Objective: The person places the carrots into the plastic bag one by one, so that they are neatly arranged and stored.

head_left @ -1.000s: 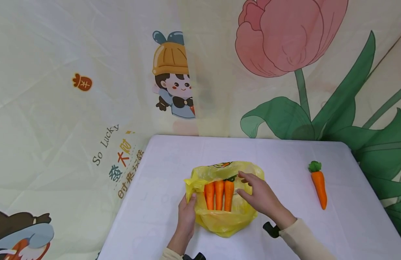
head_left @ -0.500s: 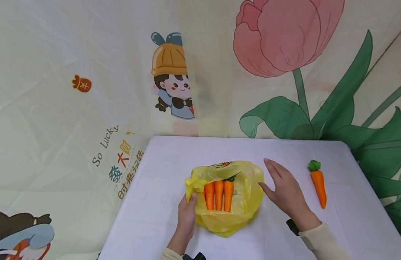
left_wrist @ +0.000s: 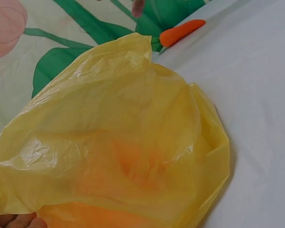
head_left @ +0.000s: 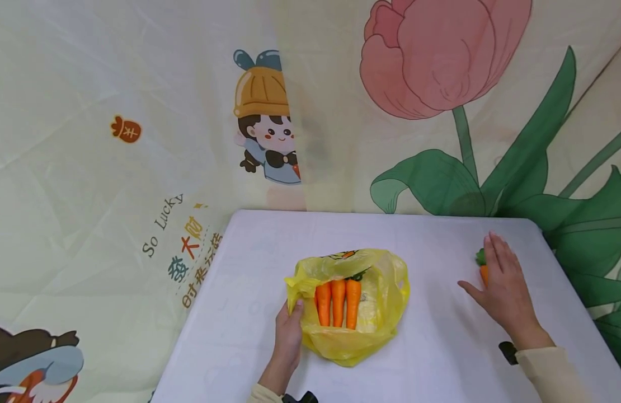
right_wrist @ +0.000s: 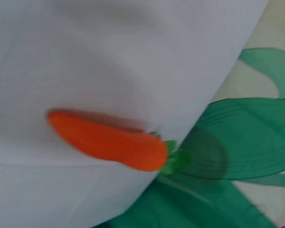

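Observation:
A yellow plastic bag (head_left: 340, 348) lies with its mouth spread, and several orange carrots (head_left: 338, 302) sit side by side inside it. My left hand (head_left: 288, 340) grips the bag's left edge; its fingertips (left_wrist: 20, 221) show at the lower corner of the left wrist view. To the right, my right hand (head_left: 507, 294) hovers over a single carrot (right_wrist: 109, 141), fingers straight and thumb apart. In the head view that hand hides most of this carrot. The right wrist view shows it whole, with its green top, untouched on the white cloth.
A white-covered table (head_left: 230, 336) bears everything. Behind it hangs a printed backdrop (head_left: 330, 112) with a large pink tulip, green leaves and a cartoon figure. The lone carrot lies near the table's right side.
My right hand has left the bag's mouth and moved right, across the table to the lone carrot. The left hand keeps its hold, and the bag has barely moved.

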The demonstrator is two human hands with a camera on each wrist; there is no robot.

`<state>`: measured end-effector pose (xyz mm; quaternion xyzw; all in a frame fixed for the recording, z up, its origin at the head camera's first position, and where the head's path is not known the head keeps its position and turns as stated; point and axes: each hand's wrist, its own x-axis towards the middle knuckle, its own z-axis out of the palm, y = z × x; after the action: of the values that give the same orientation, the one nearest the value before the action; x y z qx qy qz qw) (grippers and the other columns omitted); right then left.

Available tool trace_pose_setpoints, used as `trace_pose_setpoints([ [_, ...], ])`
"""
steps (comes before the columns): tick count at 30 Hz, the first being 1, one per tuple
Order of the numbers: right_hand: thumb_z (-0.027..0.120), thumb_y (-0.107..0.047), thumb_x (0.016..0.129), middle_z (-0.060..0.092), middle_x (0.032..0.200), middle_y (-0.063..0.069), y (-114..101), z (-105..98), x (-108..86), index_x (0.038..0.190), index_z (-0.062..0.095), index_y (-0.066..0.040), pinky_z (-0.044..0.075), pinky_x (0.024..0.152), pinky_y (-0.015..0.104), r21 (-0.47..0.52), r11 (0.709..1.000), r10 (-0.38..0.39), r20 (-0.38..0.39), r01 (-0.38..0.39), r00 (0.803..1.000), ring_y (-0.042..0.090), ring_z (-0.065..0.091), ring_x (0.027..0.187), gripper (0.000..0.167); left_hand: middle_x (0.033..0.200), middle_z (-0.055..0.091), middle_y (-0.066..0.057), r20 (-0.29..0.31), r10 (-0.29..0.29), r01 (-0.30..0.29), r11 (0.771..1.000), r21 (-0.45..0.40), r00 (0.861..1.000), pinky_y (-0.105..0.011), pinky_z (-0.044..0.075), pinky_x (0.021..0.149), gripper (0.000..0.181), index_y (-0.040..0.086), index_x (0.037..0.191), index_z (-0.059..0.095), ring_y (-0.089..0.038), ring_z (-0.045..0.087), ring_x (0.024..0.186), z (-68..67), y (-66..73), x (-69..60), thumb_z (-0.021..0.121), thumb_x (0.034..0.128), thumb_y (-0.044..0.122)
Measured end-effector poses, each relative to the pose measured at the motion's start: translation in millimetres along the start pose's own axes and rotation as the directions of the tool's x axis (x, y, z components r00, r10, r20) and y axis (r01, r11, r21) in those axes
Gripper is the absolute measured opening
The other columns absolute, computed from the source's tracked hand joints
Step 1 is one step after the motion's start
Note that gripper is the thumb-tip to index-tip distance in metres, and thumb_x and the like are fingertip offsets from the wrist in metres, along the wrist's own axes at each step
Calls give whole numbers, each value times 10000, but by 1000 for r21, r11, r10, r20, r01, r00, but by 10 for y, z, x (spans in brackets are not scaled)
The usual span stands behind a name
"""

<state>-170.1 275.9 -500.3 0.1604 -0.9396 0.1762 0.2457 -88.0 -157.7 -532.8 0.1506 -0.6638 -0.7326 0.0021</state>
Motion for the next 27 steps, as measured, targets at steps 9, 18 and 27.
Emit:
trace_pose_setpoints([
  [9, 812, -362, 868, -61, 1668, 222, 444, 195, -290, 1598, -29, 3, 216, 1091, 695, 127, 870, 445, 211, -476, 870, 468, 39, 1501, 1171, 1619, 315, -121, 3, -6, 6, 1000, 11, 1000, -495, 201, 1211, 544, 13, 1581, 266, -298, 244, 1498, 8, 35, -16, 403, 1106, 239],
  [18, 709, -436, 942, 82, 1600, 365, 606, 347, -460, 1581, -68, 30, 320, 1067, 668, 166, 620, 685, 363, -767, 632, 555, 215, 1420, 1109, 1637, 264, -150, -10, -21, 22, 1000, 14, 1000, -510, 186, 1211, 562, -16, 1583, 233, -320, 199, 1509, 19, 77, -31, 401, 1106, 230],
  [27, 703, -384, 960, 225, 1569, 356, 578, 373, -434, 1574, 63, 72, 392, 1057, 602, 149, 494, 747, 432, -857, 506, 538, 344, 1363, 997, 1631, 272, -166, -10, -9, 9, 1000, 5, 1000, -512, 181, 1212, 558, -33, 1576, 238, -326, 205, 1506, 18, 83, -40, 404, 1104, 213],
])
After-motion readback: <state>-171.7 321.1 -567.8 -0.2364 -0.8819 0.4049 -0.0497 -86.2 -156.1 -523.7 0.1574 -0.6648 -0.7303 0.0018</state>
